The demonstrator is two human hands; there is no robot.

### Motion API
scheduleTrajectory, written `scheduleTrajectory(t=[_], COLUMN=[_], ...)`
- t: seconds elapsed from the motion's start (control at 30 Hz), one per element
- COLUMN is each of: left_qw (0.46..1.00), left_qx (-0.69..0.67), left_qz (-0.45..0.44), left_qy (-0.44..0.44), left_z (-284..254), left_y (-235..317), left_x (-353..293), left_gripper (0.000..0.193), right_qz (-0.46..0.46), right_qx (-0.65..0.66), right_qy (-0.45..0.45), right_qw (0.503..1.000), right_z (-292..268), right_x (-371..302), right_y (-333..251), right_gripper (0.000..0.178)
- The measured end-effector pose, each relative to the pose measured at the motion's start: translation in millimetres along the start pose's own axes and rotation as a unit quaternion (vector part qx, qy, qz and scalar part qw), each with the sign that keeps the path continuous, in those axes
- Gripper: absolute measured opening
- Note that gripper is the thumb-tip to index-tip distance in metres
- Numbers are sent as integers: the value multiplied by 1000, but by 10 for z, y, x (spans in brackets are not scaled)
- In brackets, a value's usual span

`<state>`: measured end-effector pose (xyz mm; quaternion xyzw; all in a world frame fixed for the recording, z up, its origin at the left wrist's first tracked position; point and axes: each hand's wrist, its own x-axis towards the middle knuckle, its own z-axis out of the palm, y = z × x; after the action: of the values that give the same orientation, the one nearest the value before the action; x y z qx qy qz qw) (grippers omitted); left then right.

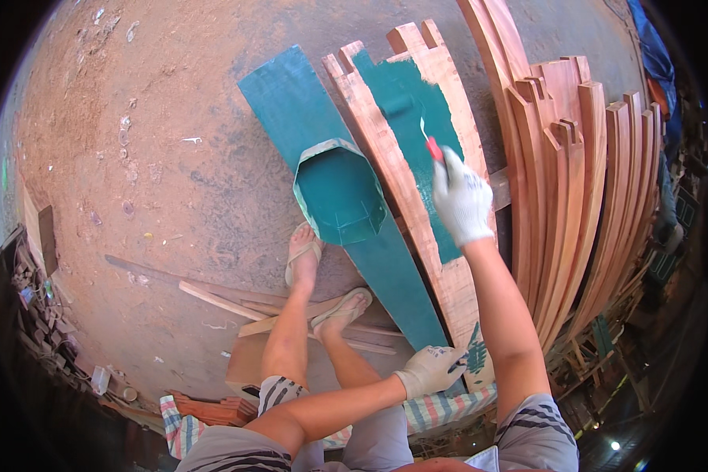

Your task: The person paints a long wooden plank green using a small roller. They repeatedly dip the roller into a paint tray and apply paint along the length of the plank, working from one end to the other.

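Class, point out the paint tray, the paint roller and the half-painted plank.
paint tray [340, 197], head view, teal inside floor.
paint roller [435, 149], head view, red handle above the right hand.
half-painted plank [414, 106], head view, teal-painted part.

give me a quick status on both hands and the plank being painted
Right hand gripping paint roller, on half-painted plank. Left hand steadying plank's near end. Paint tray alongside, clear.
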<state>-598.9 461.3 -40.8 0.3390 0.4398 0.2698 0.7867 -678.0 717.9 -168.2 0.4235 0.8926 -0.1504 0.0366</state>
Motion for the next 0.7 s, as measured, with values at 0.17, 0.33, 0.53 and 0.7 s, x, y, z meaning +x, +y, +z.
scheduleTrajectory(t=[0.17, 0.33, 0.53, 0.7], left_qw=[999, 998, 1000, 999], left_qx=[4, -9, 10, -4], left_qz=[40, 46, 15, 42], left_qy=[6, 32, 8, 23], left_z=[47, 33, -123, -85], left_y=[-97, -101, 12, -30], left_x=[37, 25, -17, 13], left_gripper=[39, 37, 43, 38], right_qz=[5, -7, -17, -34], right_qx=[2, -53, -47, -44], right_qy=[23, 4, -5, 57], right_qw=[1000, 999, 999, 997], right_z=[176, 214, -21, 153], right_x=[1037, 773, 322, 940], right_y=[-513, -507, -327, -562], right_gripper=[33, 31, 31, 31])
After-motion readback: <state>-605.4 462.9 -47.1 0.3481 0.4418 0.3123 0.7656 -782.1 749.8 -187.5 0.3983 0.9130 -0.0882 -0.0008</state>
